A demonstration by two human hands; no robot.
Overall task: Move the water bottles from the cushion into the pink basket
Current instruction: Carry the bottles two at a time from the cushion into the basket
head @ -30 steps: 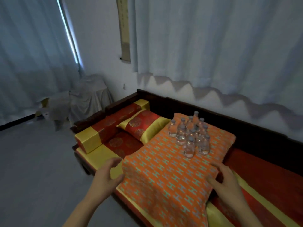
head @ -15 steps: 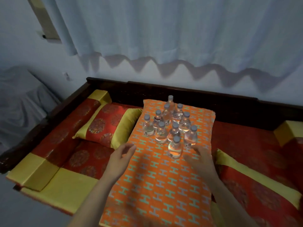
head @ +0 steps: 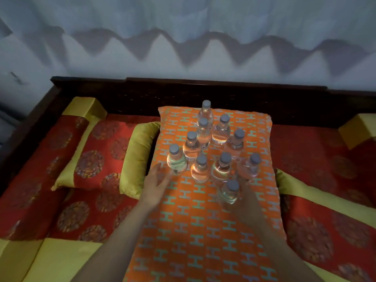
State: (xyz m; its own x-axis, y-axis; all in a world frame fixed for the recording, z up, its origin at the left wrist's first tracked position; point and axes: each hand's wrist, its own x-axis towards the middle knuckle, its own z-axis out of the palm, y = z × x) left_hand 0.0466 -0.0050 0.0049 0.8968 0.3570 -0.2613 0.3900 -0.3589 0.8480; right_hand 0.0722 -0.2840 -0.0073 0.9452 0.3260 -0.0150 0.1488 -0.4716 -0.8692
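Several clear water bottles with grey caps (head: 220,131) stand in a cluster on the orange patterned cushion (head: 195,231). My left hand (head: 155,185) lies open on the cushion, its fingertips at the base of the leftmost bottle (head: 176,162). My right hand (head: 247,200) is dim and blurred. It presses against the right side of the nearest bottle (head: 230,193), which stands on the cushion. Whether its fingers have closed round that bottle cannot be made out. No pink basket is in view.
The cushion lies on a red and yellow daybed with a dark wooden back rail (head: 203,86). A red and yellow pillow (head: 101,157) sits left of the cushion, and a yellow bolster end (head: 358,129) is at the far right. A white curtain hangs behind.
The view has swung right and down onto the bottles. Both hands have moved forward from the cushion's near edge to the front bottles, the left to the leftmost, the right to the nearest.
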